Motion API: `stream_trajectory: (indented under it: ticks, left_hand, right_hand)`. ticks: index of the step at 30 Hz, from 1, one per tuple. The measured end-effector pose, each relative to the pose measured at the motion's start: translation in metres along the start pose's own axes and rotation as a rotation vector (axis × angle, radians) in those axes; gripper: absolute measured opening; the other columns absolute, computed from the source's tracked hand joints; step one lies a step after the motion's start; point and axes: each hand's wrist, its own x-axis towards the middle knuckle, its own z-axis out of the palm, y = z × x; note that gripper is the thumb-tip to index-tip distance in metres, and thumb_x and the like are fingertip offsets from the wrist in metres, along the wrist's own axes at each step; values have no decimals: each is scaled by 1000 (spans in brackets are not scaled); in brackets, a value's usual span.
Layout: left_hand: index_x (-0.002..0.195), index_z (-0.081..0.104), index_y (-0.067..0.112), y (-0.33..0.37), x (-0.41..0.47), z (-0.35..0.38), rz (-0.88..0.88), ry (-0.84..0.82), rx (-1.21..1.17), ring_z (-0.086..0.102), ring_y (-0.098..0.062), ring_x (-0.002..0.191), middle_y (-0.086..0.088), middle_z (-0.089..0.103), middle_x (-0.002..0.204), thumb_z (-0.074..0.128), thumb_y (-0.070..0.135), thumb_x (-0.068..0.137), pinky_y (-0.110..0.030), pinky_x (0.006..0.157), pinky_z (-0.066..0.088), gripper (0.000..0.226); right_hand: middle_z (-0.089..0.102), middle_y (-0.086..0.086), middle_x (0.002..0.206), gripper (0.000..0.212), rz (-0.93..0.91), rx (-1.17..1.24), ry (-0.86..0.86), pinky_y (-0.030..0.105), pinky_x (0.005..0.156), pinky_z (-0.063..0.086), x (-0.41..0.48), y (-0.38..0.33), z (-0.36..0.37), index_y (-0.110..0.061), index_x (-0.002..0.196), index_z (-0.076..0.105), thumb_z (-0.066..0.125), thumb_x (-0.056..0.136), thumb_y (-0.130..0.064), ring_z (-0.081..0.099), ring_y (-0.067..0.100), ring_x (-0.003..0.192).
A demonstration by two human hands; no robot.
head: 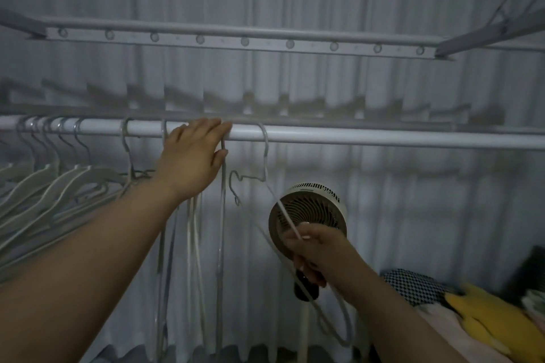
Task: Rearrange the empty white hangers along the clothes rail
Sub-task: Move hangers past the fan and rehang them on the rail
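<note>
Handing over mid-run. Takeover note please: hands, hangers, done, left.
Left hand: lies on the rail, thumb and fingers pinching the neck of the straight hanger.
Right hand: grips the lower wire of the tilted hanger, whose hook is on the rail just right of the left hand.
Bunched hangers crowd the rail's left end; two single hooks sit between them and the left hand.
Done: a few spaced out. Left: settle these two, then probably spread the bunch.

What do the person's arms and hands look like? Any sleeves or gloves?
No gloves, and no sleeves in view: both arms are bare. The left hand shows no ring or watch. The right hand seems to have light nail polish and maybe a ring, but it is too blurry to be sure.
</note>
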Motion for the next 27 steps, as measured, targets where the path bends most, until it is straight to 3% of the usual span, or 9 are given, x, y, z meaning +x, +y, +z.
stream_trajectory:
  ticks: [4,10,14,18,22,27]
  left_hand:
    - [132,45,7,-1,-2,3,11,65,14,41,-35,129,-17,48,137,35,31,80,-48,105,27,58]
    - [129,48,3,18,0,8,-116,122,-27,41,-40,127,-21,48,135,33,32,78,-49,105,26,60]
    - [110,60,-4,41,6,13,-63,212,-1,53,-47,108,-30,57,119,35,29,80,-53,92,37,51]
    - [104,63,-6,92,15,20,1,120,19,61,-49,92,-31,62,108,34,26,78,-53,86,38,50]
    - [109,62,-3,159,27,36,64,82,25,61,-45,97,-27,63,111,32,30,79,-57,85,45,54]
    - [112,61,0,240,47,49,141,101,8,61,-40,102,-23,63,115,28,34,78,-53,91,42,58]
  right_hand:
    - [54,5,55,25,21,-24,100,15,30,28,-14,4,-34,-24,78,64,53,88,-4,39,7,29]
    - [58,-1,39,24,29,86,289,12,31,26,-38,26,-92,-28,81,61,56,88,-5,39,8,24]
    - [57,1,39,20,30,90,361,11,29,26,-55,41,-145,-23,84,62,56,88,-5,39,9,23]
    - [58,2,40,19,43,60,404,12,28,28,-71,53,-209,-21,83,62,56,87,-3,41,10,23]
    - [58,2,42,17,64,32,420,13,27,29,-88,61,-275,-18,86,61,55,88,-3,42,11,23]
    - [57,1,41,13,54,10,450,13,28,28,-111,76,-343,-11,97,61,54,88,-3,41,11,24]
